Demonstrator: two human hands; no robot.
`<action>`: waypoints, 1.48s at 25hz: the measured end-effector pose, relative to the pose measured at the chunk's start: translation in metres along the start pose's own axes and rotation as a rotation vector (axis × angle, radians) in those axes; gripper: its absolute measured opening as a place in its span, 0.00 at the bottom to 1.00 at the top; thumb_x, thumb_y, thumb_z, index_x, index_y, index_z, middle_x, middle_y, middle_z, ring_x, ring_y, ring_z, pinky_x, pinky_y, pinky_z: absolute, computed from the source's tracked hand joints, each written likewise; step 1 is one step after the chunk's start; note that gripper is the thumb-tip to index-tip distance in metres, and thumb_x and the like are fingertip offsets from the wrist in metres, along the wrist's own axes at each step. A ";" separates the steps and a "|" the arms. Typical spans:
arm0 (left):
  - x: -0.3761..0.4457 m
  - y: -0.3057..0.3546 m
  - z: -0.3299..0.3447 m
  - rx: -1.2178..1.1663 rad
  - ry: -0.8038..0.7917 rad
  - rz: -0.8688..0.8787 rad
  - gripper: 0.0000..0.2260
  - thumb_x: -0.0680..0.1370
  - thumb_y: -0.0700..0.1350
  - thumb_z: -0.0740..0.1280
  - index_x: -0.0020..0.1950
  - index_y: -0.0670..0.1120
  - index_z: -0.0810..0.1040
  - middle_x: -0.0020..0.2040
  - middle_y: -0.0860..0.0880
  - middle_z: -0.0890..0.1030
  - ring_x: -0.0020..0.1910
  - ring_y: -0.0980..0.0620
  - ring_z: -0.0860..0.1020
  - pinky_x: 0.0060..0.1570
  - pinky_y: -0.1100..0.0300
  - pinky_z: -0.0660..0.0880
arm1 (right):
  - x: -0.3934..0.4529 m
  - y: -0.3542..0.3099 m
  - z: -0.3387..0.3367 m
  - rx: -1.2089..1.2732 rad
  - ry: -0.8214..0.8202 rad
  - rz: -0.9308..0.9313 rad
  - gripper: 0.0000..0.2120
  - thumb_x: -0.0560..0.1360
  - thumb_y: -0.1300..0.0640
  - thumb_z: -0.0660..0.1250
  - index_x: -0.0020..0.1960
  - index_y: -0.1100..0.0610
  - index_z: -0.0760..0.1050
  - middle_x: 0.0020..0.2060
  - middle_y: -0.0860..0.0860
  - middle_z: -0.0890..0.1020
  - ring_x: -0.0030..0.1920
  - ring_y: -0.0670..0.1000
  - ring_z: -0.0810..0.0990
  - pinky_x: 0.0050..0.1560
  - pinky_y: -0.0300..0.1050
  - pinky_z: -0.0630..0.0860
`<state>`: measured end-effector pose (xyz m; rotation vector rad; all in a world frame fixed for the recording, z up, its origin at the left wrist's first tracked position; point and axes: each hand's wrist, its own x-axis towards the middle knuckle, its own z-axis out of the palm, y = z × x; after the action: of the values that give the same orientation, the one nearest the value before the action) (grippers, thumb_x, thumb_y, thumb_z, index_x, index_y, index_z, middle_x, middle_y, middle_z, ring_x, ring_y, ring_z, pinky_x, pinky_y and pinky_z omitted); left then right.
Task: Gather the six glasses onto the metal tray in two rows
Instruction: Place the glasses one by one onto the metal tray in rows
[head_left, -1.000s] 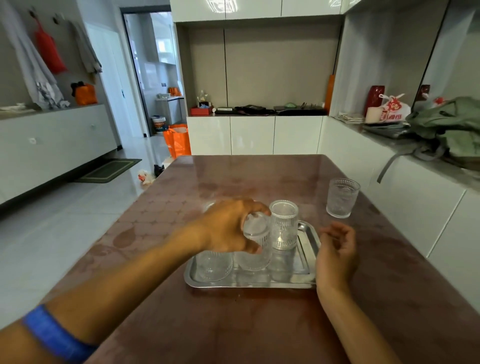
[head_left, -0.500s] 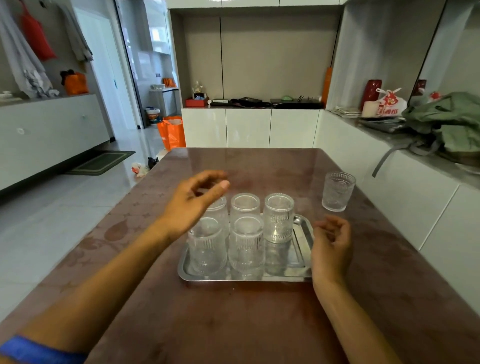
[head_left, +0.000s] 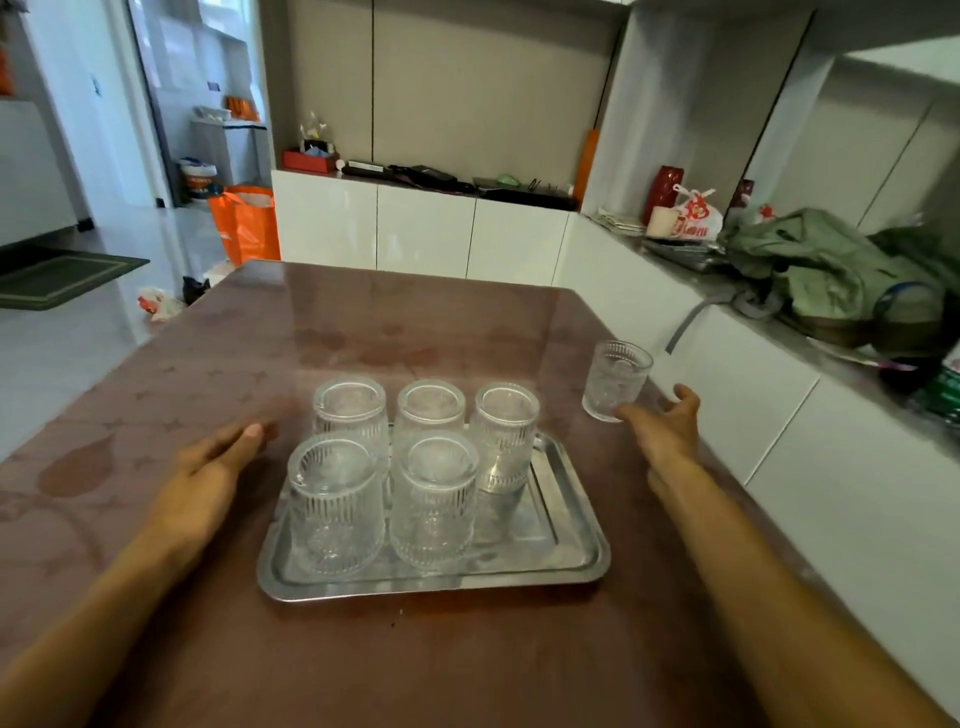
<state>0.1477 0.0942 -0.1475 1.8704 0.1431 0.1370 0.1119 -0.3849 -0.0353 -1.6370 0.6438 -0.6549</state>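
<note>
Several ribbed clear glasses stand upside down on the metal tray (head_left: 571, 551): a back row of three (head_left: 431, 410) and two in front (head_left: 335, 509). The tray's front right corner is bare. One more glass (head_left: 615, 379) stands upright on the brown table, off the tray to the right. My right hand (head_left: 662, 431) is open just below and beside that glass, fingertips close to its base. My left hand (head_left: 208, 478) lies flat and open on the table left of the tray, holding nothing.
The brown patterned table (head_left: 208, 364) meets a white counter on the right, where a green bag (head_left: 831, 270) and a red-printed plastic bag (head_left: 693, 213) lie. An orange bag (head_left: 247, 223) stands on the floor beyond the table's far left corner.
My left hand let go of the glass it set on the tray and drew back to the table. My right hand moved from beside the tray toward the lone glass.
</note>
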 end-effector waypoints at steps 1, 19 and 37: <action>-0.026 0.040 0.003 -0.059 -0.020 0.017 0.21 0.75 0.69 0.64 0.63 0.62 0.80 0.61 0.60 0.83 0.61 0.55 0.80 0.62 0.48 0.73 | 0.008 -0.002 0.004 -0.078 -0.035 0.019 0.43 0.65 0.58 0.78 0.74 0.55 0.60 0.68 0.57 0.72 0.62 0.58 0.75 0.55 0.45 0.71; -0.078 0.102 0.021 -0.132 -0.037 0.111 0.22 0.84 0.55 0.54 0.70 0.44 0.76 0.63 0.48 0.79 0.61 0.50 0.77 0.63 0.58 0.67 | -0.019 -0.064 -0.042 -0.057 -0.313 -0.180 0.14 0.65 0.53 0.79 0.50 0.53 0.82 0.44 0.51 0.86 0.46 0.55 0.85 0.43 0.48 0.80; -0.090 0.108 0.016 -0.143 -0.110 0.100 0.17 0.80 0.61 0.61 0.58 0.53 0.81 0.55 0.55 0.83 0.55 0.58 0.80 0.63 0.57 0.74 | -0.132 -0.053 -0.018 -0.607 -0.787 -0.586 0.25 0.60 0.41 0.77 0.52 0.42 0.71 0.45 0.48 0.82 0.40 0.52 0.81 0.40 0.51 0.80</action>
<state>0.0644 0.0319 -0.0514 1.7384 -0.0354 0.1102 0.0108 -0.2938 0.0109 -2.4740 -0.2689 -0.1540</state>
